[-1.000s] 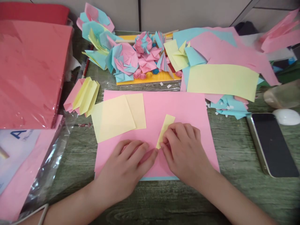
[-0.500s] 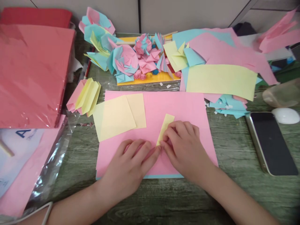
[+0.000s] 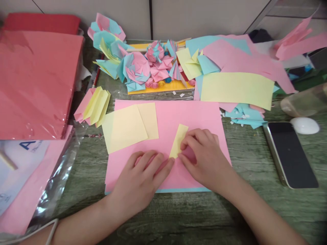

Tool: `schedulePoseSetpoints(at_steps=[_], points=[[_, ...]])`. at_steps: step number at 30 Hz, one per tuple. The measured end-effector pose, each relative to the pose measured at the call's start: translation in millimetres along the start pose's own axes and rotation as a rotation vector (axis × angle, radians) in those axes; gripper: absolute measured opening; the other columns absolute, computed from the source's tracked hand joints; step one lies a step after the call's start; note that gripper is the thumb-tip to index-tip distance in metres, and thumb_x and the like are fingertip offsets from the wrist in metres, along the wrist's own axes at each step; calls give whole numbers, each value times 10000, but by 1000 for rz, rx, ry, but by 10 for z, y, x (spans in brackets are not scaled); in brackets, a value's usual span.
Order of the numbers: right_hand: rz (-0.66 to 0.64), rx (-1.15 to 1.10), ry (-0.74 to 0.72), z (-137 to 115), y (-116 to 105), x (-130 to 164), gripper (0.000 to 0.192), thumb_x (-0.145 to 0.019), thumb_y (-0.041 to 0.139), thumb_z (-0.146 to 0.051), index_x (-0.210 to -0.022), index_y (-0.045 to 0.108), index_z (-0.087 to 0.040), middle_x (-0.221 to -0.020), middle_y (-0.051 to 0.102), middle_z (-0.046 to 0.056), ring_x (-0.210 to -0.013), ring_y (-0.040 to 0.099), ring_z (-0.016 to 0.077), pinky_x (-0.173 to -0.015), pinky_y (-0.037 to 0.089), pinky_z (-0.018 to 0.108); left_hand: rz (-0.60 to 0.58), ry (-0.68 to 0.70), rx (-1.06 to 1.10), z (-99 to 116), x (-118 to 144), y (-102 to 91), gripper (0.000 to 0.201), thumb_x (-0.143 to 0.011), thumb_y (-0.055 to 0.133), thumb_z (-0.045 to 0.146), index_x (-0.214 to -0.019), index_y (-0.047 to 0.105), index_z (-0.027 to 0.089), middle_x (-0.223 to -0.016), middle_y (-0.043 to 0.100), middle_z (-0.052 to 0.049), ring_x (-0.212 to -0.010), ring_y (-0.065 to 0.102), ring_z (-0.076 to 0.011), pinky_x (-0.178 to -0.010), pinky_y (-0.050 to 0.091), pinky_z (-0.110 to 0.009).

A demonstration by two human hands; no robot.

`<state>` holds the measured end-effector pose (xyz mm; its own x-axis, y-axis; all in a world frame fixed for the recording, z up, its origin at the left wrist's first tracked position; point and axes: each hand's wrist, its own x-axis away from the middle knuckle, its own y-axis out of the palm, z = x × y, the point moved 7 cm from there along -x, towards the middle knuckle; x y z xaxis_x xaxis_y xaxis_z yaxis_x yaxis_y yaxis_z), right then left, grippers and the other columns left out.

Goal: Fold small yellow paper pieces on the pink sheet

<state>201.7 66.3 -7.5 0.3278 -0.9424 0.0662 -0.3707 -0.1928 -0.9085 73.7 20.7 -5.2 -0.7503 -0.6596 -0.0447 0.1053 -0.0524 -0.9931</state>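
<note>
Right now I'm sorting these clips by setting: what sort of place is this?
Probably a paper-craft desk: folded paper flowers, loose coloured sheets, and both hands pressing a small yellow strip on pink paper.
</note>
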Motion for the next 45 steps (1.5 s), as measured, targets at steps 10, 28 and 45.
schedulePoseSetpoints(at_steps=[10, 28, 45], points=[[-10, -51, 40, 60, 3, -6, 41, -766, 564, -237, -778, 532, -215, -958, 492, 30, -936, 427, 203, -835, 327, 388, 103, -27, 46, -33, 83, -80, 363, -824, 465, 128, -1174, 544, 185, -1070, 597, -52, -1046, 467, -241, -842, 340, -409], [173, -161, 32, 177, -139, 4, 114, -841, 469, -235, -941, 515, -205, -975, 540, 34, -935, 484, 157, -847, 388, 329, 136, 40, 122, 65, 95, -55, 348, -863, 427, 170, -1194, 525, 127, -1292, 507, -79, -1244, 363, -231, -1003, 309, -409], [272, 107, -78, -30, -65, 96, 290, -840, 495, -215, -1107, 590, -275, -1179, 547, 55, -1085, 423, 220, -916, 339, 431, 39, 69, 171, 137, 72, -27, 397, -905, 393, 323, -1272, 440, 182, -1363, 430, -46, -1272, 315, -232, -1028, 248, -427]])
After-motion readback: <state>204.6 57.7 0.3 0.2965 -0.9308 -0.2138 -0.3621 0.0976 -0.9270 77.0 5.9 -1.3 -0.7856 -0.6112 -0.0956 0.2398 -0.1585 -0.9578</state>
